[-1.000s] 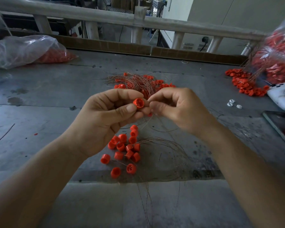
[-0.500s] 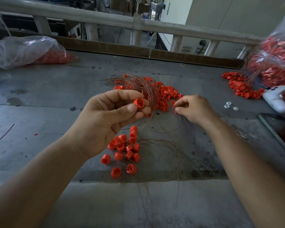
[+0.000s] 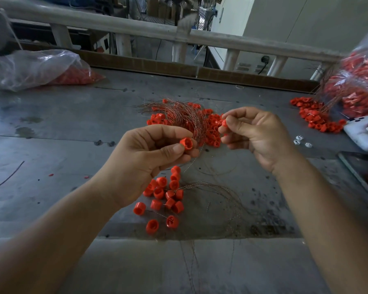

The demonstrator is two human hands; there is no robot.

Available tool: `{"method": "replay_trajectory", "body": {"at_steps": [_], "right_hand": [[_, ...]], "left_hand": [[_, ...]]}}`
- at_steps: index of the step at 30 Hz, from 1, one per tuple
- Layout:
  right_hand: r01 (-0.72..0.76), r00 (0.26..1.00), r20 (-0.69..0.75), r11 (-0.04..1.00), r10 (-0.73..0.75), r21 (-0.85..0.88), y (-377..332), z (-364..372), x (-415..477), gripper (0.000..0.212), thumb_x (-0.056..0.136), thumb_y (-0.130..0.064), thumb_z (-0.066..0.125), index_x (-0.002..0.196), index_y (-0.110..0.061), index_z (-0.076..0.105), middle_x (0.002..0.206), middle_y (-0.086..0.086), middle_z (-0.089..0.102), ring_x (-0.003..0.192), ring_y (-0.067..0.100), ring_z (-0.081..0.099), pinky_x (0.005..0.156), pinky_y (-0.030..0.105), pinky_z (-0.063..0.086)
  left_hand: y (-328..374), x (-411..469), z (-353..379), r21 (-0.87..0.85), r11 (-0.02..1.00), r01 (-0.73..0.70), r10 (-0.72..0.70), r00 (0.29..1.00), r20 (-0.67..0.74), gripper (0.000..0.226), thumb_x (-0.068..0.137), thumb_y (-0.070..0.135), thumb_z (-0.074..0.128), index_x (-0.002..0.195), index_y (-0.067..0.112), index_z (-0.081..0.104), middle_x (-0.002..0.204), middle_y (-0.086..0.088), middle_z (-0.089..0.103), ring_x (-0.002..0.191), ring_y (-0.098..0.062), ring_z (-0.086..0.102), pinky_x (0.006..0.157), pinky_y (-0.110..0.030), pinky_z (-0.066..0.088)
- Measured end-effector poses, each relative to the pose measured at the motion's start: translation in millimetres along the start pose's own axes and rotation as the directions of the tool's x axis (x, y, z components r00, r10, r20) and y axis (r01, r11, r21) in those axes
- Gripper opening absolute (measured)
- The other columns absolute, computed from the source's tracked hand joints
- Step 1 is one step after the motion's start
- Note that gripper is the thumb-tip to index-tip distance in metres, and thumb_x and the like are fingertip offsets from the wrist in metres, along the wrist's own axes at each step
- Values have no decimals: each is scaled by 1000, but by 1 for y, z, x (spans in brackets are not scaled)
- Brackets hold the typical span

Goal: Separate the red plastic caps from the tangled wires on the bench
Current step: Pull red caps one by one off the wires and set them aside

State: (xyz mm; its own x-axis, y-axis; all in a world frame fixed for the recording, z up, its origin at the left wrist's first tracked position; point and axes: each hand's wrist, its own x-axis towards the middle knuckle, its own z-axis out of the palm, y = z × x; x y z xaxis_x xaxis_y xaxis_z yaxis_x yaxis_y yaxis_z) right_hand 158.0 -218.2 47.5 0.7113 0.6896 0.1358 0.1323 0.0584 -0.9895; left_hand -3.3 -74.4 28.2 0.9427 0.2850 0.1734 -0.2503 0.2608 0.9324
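Both hands are raised above the middle of the grey bench [image 3: 72, 128], a little apart. The left hand [image 3: 149, 160] pinches a red cap [image 3: 186, 143] between thumb and forefinger, its open side turned toward the camera, with the other fingers curled beneath. A thin wire [image 3: 191, 165] trails down from under this hand toward the bench. The right hand [image 3: 259, 139] pinches a second red cap [image 3: 223, 122] at the tips of thumb and forefinger, with the remaining fingers loosely bent; whether a wire hangs from this cap cannot be told.

Behind the hands, toward the far edge, lies the tangle of wires [image 3: 185, 115], a coppery bundle spread over a heap of caps [image 3: 212, 134] that it partly covers. Nearer the front edge, below the left hand, sits a cluster of loose caps [image 3: 166, 196], some on their sides and some open end up. Just beside them, on the right, a few loose wires [image 3: 212, 187] curve across the bench and run off the front edge.

At the far left corner lies a clear plastic bag [image 3: 34, 66] with red pieces inside. At the far right edge a second bag [image 3: 359, 81] full of red parts and wires spills a right-hand pile of caps [image 3: 314, 117] onto the bench. Beside that pile rests a white device [image 3: 361, 134], near it a few small white pieces [image 3: 300, 142], and nearer the front a dark flat slab [image 3: 363, 172] at the right edge. A short dark strand [image 3: 8, 177] lies near the left edge. A pale railing [image 3: 136, 28] runs beyond the far edge
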Motion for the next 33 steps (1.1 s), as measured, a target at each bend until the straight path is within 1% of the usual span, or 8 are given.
{"method": "replay_trajectory", "body": {"at_steps": [5, 13, 17, 20, 22, 25, 30, 33], "right_hand": [[-29, 980, 200, 990, 1, 137, -6, 24, -13, 17, 69, -11, 57, 85, -9, 62, 68, 1, 69, 64, 10, 66, 57, 20, 53], [-19, 977, 215, 997, 2, 76, -5, 33, -19, 13, 69, -17, 59, 80, -15, 64, 64, 1, 69, 57, 11, 66, 49, 20, 51], [-19, 975, 223, 996, -2, 90, -5, 34, -19, 16, 66, -18, 61, 81, -14, 63, 63, 0, 67, 58, 10, 64, 52, 19, 51], [45, 974, 223, 999, -50, 30, -3, 35, -20, 15, 68, -17, 62, 83, -14, 63, 65, -2, 66, 62, 9, 64, 56, 18, 50], [120, 973, 206, 991, -107, -51, -2, 38, -21, 13, 75, -8, 62, 85, -16, 62, 69, -2, 66, 66, 9, 65, 61, 17, 51], [248, 960, 181, 950, -214, -191, 2, 42, -22, 23, 82, 3, 59, 84, -20, 60, 74, -5, 64, 70, 7, 64, 66, 17, 52], [326, 937, 226, 896, -265, -301, 3, 46, -24, 21, 83, -2, 62, 85, -23, 63, 74, -3, 64, 68, 9, 63, 66, 20, 52], [316, 942, 212, 898, -259, -306, 3, 47, -25, 15, 76, -16, 68, 84, -26, 62, 74, -5, 64, 70, 13, 64, 66, 24, 55]], "left_hand": [[-1, 0, 1, 37, 999, -4, 4, 1000, -4, 23, 67, 4, 58, 80, 13, 75, 77, -6, 72, 76, -15, 70, 66, -16, 53], [0, 0, 2, 82, 996, 22, -18, 998, -52, 23, 63, 7, 60, 76, 17, 76, 77, -5, 73, 76, -15, 70, 65, -16, 53], [1, 0, 3, 102, 994, 28, -21, 998, -66, 22, 62, 8, 61, 76, 16, 75, 78, -7, 73, 77, -17, 71, 66, -17, 53], [1, 0, 3, 111, 993, 30, -22, 997, -74, 22, 61, 8, 61, 75, 17, 75, 78, -7, 73, 78, -17, 71, 66, -17, 53], [1, 0, 2, 123, 992, 32, -22, 996, -86, 22, 62, 7, 60, 75, 17, 75, 79, -7, 73, 78, -17, 70, 65, -17, 53], [1, 1, 2, 127, 991, 37, -23, 994, -111, 22, 62, 5, 60, 73, 16, 75, 77, -6, 73, 75, -16, 70, 64, -16, 53], [1, 2, 3, 135, 990, 49, -34, 993, -116, 23, 60, 6, 59, 72, 17, 76, 75, -5, 73, 75, -16, 71, 64, -16, 53], [1, 2, 2, 146, 988, 49, -32, 992, -120, 23, 60, 6, 60, 73, 18, 75, 75, -5, 73, 73, -15, 70, 65, -16, 53]]}}
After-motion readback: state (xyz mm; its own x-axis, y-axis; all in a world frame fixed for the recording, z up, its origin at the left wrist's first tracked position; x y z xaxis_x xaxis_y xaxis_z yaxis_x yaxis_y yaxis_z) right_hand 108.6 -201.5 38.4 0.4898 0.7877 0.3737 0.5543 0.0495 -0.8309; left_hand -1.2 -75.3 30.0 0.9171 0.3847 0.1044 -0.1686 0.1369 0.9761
